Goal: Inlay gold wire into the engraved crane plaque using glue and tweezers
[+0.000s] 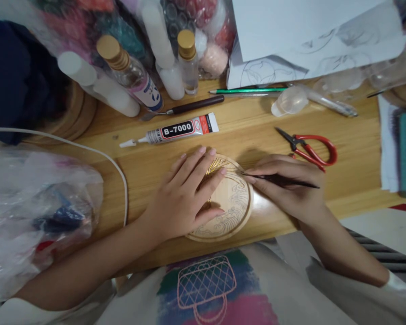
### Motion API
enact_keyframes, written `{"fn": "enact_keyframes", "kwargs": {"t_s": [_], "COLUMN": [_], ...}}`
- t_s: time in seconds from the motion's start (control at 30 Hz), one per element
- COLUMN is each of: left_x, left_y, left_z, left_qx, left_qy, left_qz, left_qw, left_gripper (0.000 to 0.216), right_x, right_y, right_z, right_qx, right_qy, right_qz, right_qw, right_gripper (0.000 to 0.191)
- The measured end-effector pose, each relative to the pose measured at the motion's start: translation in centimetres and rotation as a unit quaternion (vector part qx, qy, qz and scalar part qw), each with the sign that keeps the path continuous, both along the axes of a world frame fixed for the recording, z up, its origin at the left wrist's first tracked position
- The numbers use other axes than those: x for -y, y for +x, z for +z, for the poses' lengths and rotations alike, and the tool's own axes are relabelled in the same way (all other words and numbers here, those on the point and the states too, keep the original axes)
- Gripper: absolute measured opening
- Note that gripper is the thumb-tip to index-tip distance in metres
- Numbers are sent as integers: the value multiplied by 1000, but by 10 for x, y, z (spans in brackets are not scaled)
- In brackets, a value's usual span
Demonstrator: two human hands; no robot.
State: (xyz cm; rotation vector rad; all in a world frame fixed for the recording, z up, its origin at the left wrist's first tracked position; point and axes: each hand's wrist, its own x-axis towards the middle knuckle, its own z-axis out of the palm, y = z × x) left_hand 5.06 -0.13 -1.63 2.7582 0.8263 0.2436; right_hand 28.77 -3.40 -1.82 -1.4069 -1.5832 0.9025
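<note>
A round wooden plaque [225, 194] with a raised rim lies on the table. Printed wave lines run along its lower right, and thin gold wire [216, 166] forms a pattern near its top. My left hand [181, 198] rests flat across the plaque's left side, fingers spread, covering part of the design. Between the fingers of my right hand [291, 189] is a slim black pair of tweezers [284, 180], its tip at the plaque's upper right rim. Whether the tip grips any wire is too small to tell.
Beyond the plaque lie a B-7000 glue tube [179, 129], a dark-handled craft knife [196, 104] and red-handled cutters [311, 146]. Several bottles [135, 76] stand behind, beside drawn-on paper sheets [274, 72]. A white cable [108, 155] and plastic bag [54, 194] are at left.
</note>
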Motion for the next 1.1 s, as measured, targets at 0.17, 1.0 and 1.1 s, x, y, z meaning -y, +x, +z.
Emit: {"fn": "enact_keyframes", "kwargs": {"t_s": [0.17, 1.0, 1.1], "left_x": [0, 5, 6], "left_y": [-1, -10, -10], "left_z": [-1, -5, -6], "left_qx": [6, 42, 48], "left_qy": [-19, 70, 69], "left_qz": [3, -22, -5], "left_qw": [1000, 996, 996], "left_gripper": [64, 63, 61], "right_x": [0, 52, 55], "right_y": [0, -19, -23], "right_z": [0, -5, -11], "right_qx": [-12, 273, 305], "right_qy": [-12, 204, 201], "right_qz": [-41, 23, 36], "right_qw": [999, 940, 930], "right_gripper": [11, 35, 38]}}
